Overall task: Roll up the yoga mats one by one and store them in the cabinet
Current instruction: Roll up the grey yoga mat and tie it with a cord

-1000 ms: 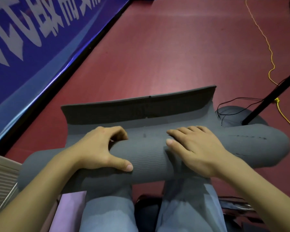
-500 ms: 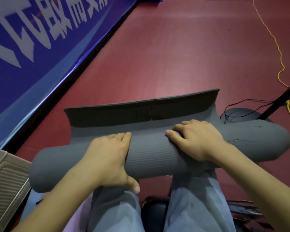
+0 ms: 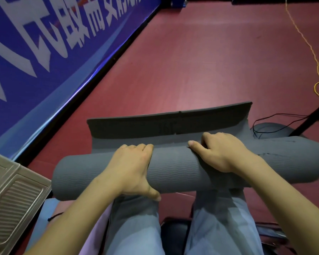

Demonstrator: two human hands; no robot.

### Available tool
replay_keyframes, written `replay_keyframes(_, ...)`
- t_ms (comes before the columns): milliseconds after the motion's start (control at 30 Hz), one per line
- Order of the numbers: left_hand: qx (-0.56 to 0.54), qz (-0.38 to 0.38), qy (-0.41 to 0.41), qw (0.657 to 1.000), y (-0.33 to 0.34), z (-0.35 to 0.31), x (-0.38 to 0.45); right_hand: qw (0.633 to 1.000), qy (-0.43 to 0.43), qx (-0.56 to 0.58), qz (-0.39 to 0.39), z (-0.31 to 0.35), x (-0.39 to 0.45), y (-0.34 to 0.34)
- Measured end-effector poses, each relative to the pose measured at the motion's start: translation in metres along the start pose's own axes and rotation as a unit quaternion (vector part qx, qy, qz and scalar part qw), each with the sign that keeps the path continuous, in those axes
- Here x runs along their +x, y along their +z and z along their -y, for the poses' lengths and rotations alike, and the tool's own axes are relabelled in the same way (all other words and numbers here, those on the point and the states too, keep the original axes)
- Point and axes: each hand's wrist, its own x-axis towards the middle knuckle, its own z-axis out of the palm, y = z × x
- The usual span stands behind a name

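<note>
A grey yoga mat [image 3: 175,170] lies rolled into a thick tube across my knees, over the red floor. A short flap of it remains flat ahead, and its far edge [image 3: 173,122] curls upward. My left hand [image 3: 133,170] wraps over the roll left of centre, fingers over the top and thumb under the near side. My right hand [image 3: 221,151] grips the top of the roll right of centre, fingers curled over its far side.
A blue banner wall [image 3: 44,52] runs along the left. A beige ribbed cabinet panel [image 3: 9,203] sits at lower left. A black stand leg [image 3: 309,118], black wires and a yellow cord [image 3: 317,83] lie at right. A pink and blue mat [image 3: 92,234] lies under my left arm.
Both hands have rolled the mat forward, so the flat flap is shorter. My left hand went from pressing the front of the roll to wrapping over its top.
</note>
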Motion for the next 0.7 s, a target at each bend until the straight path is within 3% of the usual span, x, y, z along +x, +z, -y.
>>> replay_keyframes(700, 0.009, -0.009, -0.016, 1.000, 0.0001, -0.0042, -0.0068, 0.999, 0.037, -0.012, 0.005, 0.0065, -0.0108, -0.0015)
